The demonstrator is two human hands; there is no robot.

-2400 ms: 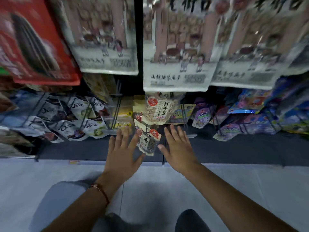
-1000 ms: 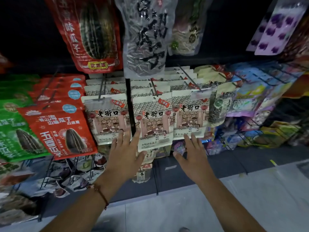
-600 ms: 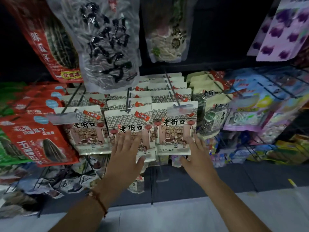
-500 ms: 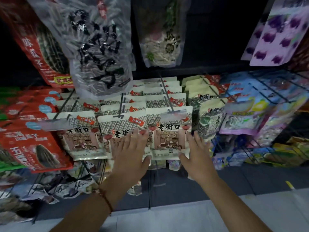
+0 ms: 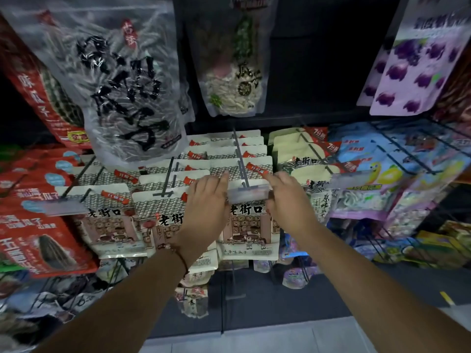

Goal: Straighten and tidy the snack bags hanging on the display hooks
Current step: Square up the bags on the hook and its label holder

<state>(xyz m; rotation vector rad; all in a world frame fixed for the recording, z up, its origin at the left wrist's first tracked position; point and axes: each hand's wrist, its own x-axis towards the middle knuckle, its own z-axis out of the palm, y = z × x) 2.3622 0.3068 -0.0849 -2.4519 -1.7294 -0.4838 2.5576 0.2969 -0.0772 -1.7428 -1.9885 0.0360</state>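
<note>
Both hands have risen from the bags' lower edges to the hook tip. Cream, shop-front-printed snack bags [image 5: 251,231] hang in rows on a grey metal hook [image 5: 239,159]. Left hand [image 5: 207,200] lies flat, fingers straight, against the front bag; right hand [image 5: 286,198] touches the clear price tag [image 5: 248,194], fingers relaxed.

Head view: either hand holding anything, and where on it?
Left hand and right hand flank the front cream seed bag on its hook, at its upper side edges behind the price tag holder. Fingers hidden, so a true hold cannot be told.
</note>
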